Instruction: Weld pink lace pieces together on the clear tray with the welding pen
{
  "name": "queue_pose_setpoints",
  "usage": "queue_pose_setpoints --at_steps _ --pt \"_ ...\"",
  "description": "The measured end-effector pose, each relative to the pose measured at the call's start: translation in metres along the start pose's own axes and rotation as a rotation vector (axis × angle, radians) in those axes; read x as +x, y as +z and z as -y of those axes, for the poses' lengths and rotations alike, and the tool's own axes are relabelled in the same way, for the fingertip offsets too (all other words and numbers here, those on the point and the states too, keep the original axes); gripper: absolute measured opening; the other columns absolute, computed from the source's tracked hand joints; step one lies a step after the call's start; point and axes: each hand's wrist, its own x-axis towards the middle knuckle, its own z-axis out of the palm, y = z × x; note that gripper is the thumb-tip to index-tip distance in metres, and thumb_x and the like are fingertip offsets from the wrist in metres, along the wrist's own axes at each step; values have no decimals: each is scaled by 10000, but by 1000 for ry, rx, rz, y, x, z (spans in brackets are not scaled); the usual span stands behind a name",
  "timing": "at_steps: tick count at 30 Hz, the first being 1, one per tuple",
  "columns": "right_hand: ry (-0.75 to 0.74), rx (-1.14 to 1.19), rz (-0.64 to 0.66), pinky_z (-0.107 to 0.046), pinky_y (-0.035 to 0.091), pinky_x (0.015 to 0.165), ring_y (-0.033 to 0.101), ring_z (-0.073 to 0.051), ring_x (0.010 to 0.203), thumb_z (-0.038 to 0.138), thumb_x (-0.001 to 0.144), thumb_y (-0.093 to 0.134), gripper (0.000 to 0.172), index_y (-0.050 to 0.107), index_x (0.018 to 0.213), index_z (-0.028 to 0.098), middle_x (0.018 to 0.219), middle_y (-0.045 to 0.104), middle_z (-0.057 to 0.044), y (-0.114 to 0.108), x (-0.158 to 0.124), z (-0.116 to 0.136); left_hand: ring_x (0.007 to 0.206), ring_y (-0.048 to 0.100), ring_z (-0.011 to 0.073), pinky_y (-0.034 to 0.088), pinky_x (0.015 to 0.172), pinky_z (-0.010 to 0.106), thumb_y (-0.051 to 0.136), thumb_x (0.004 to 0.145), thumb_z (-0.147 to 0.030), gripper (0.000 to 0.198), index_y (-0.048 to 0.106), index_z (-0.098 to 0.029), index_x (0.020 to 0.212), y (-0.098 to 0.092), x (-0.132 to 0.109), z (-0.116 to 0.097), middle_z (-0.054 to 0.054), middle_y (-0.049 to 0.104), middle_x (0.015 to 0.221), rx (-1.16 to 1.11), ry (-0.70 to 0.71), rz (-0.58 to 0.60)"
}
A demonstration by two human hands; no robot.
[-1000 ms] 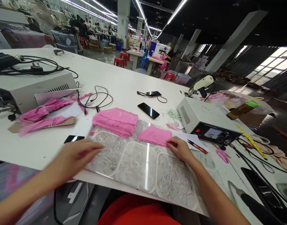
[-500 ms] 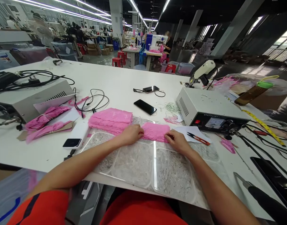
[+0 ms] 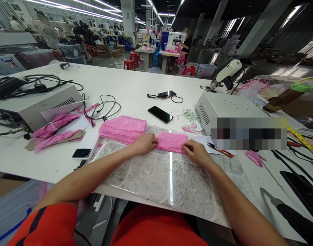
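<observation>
The person's red garment (image 3: 156, 229) is showing at the bottom edge, and a black-handled tool (image 3: 296, 217) is lying at lower right. A clear-topped, marbled mat (image 3: 148, 176) is covering the near edge of the white surface (image 3: 136, 83). Over its far part, the left hand (image 3: 146, 143) and right hand (image 3: 196, 152) are flanking a small stack of pink lace (image 3: 172, 140), which is lying flat between them. The left grip is bending inward, fingertips bunching at the stack's left edge; the right grip is holding thumb and fingers nearly together at the right edge. Whether either is pinching a layer, I cannot tell.

Just right of the right hand, orange-handled snips (image 3: 224, 151) are resting partly on white paper (image 3: 201, 139). Beyond the left hand, a taller lace pile (image 3: 122, 128) is sitting near a white power bank (image 3: 93, 143). Farther back, a black phone (image 3: 160, 114) is lying face up, with pale green thread (image 3: 190, 115) tangling to its right. Grey boxes are standing left (image 3: 51, 104) and right (image 3: 225, 104). Past the surface, red stools (image 3: 129, 64) are standing near a blue-and-white sewing machine (image 3: 169, 39), where a person in dark clothing (image 3: 187, 44) is working.
</observation>
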Motion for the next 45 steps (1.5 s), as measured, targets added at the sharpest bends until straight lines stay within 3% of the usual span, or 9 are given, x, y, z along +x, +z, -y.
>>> queue_pose_setpoints --at_steps 13,16,21,26,29,33,38,45 --pt "-20 0 -45 -311 470 691 591 -169 725 301 852 514 211 702 840 206 830 673 -51 -1 -2 3 777 582 188 458 736 296 470 855 -176 246 703 -147 781 -6 5 -4 78 654 868 -1 1 -31" --pt "-49 0 -48 -316 486 701 600 -169 747 341 879 524 220 700 898 209 884 674 -56 -1 -5 12 752 579 181 459 738 292 473 848 -182 247 701 -144 762 -8 6 -5 79 655 845 -8 4 -41" --pt "-166 -142 -91 -378 494 848 606 -235 981 386 860 601 224 678 984 216 1005 686 -78 7 -4 34 717 580 173 470 768 293 485 834 -195 245 699 -138 729 -11 7 -8 69 649 746 -16 17 -52" --pt "-212 -320 -124 -380 458 824 570 -257 957 421 810 657 283 665 979 195 994 673 -97 28 8 57 754 595 181 474 768 285 490 825 -182 234 709 -136 759 -14 7 -11 76 673 765 -8 21 -64" --pt "-222 -375 -145 -375 434 795 553 -261 940 382 796 663 254 665 958 186 983 665 -107 41 16 60 762 599 178 470 743 268 488 823 -167 228 707 -137 767 -15 8 -11 70 678 761 -2 10 -70" --pt "-217 -401 -173 -371 407 767 544 -250 884 191 825 561 134 672 899 182 927 659 -113 41 18 47 757 595 175 455 712 269 477 825 -143 228 693 -136 753 -19 6 -10 68 682 810 9 2 -69" --pt "-269 -409 -151 -352 421 757 557 -230 863 123 844 505 202 685 909 186 922 671 -101 21 -4 36 743 582 169 425 674 262 462 824 -111 227 677 -131 754 -32 -14 -15 70 666 821 24 56 4" --pt "-563 -405 -114 -316 474 720 585 -176 786 78 906 433 269 675 925 196 865 677 -72 21 -68 63 673 555 143 381 614 247 544 800 -96 178 672 -161 694 -30 -64 -15 39 652 786 66 117 255"
